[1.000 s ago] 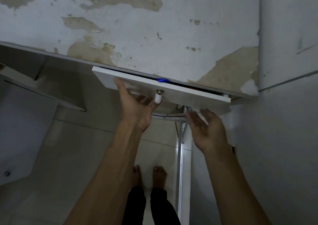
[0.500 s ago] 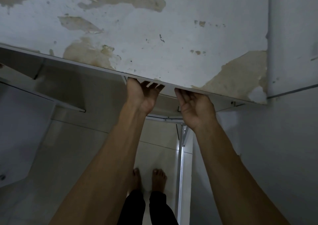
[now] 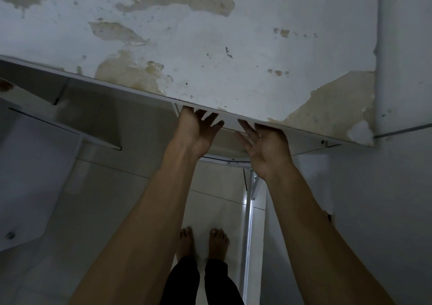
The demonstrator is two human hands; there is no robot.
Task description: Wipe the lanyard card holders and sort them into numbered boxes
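No lanyard card holders or numbered boxes show in the head view. A white drawer front [image 3: 230, 123] sits flush under the edge of a worn white tabletop [image 3: 210, 71]. My left hand [image 3: 197, 132] rests with spread fingers against the drawer front at its left. My right hand [image 3: 266, 146] is beside it on the right, palm turned up, fingers apart, just off the front. Neither hand holds anything. The drawer's inside is hidden.
The tabletop has peeled, stained patches. A white wall [image 3: 402, 47] rises at the right. A white metal table leg [image 3: 249, 211] runs down beside my bare feet [image 3: 203, 241] on the tiled floor. A white shelf panel [image 3: 35, 164] stands at the left.
The drawer, open a second ago with something blue inside, has been pushed shut under the tabletop. Both hands have loosened since, the right one turning palm up and easing back.
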